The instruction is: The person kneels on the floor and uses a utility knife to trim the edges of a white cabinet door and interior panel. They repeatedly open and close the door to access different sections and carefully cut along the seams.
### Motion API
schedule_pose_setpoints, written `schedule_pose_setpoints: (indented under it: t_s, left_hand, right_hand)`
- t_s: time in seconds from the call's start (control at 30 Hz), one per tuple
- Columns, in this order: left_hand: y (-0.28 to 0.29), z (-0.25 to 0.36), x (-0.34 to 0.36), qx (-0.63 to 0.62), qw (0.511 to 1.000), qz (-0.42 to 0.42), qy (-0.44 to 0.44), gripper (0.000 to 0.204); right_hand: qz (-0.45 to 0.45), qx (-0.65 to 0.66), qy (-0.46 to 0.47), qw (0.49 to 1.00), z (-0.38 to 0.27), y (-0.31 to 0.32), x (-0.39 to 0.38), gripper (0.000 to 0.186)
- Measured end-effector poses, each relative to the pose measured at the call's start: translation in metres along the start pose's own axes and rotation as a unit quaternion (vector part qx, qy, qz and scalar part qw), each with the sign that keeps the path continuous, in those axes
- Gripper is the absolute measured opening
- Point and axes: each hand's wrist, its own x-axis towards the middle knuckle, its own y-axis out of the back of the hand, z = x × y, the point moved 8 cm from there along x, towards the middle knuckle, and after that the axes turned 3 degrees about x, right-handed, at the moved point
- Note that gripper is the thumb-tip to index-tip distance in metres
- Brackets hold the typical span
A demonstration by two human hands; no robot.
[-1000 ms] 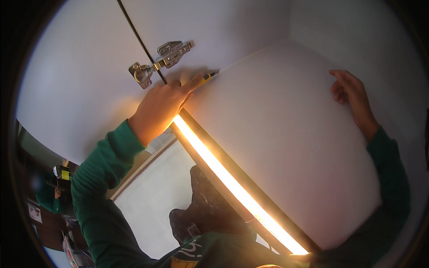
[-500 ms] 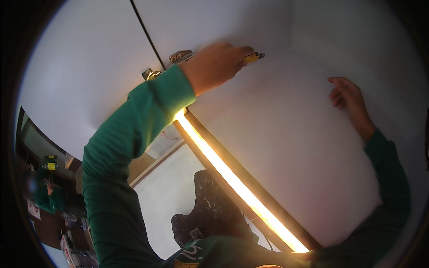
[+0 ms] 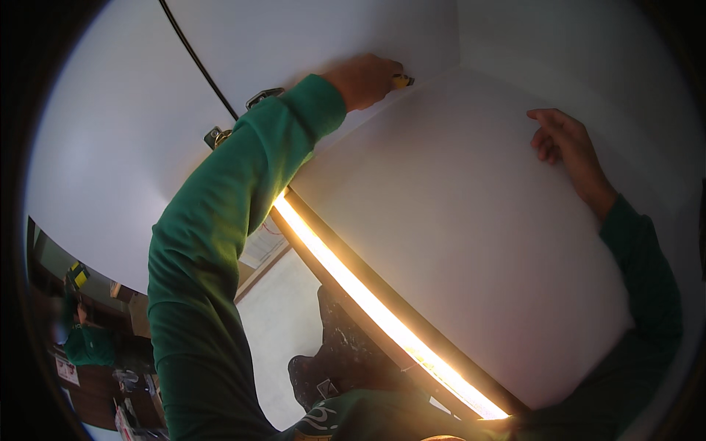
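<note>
My left hand (image 3: 368, 81) is closed around a small yellow tool with a dark tip (image 3: 402, 81); its exact kind is too small to make out. That hand is up against a white panel (image 3: 390, 33), by the seam where it meets another white panel (image 3: 441, 191). The fingers around the tool are partly hidden. Farther right, my right hand (image 3: 565, 143) is held over the pale surface, forefinger stretched out and other fingers loosely bent, with nothing visible in it.
A glowing light strip (image 3: 368, 301) runs diagonally below my left forearm. Metal hinge-like fittings (image 3: 263, 97) sit beside that sleeve, near a dark gap (image 3: 195, 55) between panels. At lower left, another person (image 3: 92, 342) in green is near a cluttered dark table (image 3: 88, 386).
My view has shifted and tilted a little. In the picture, my left hand with the yellow tool appears slightly higher and further left; my right hand keeps a similar pose.
</note>
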Motion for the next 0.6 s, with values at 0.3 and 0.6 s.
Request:
schedule_pose_setpoints:
  t_s: [0.3,0.6]
  left_hand:
    - [0.003,-0.001,-0.004,-0.059,0.996,-0.043,0.053,0.041]
    - [0.002,-0.001,-0.005,-0.078,0.994,-0.05,0.056,0.042]
  right_hand:
    - [-0.006,-0.002,0.016,1.0,0.001,0.005,0.008,0.052]
    - [-0.011,-0.001,0.016,1.0,0.003,0.006,0.013,0.052]
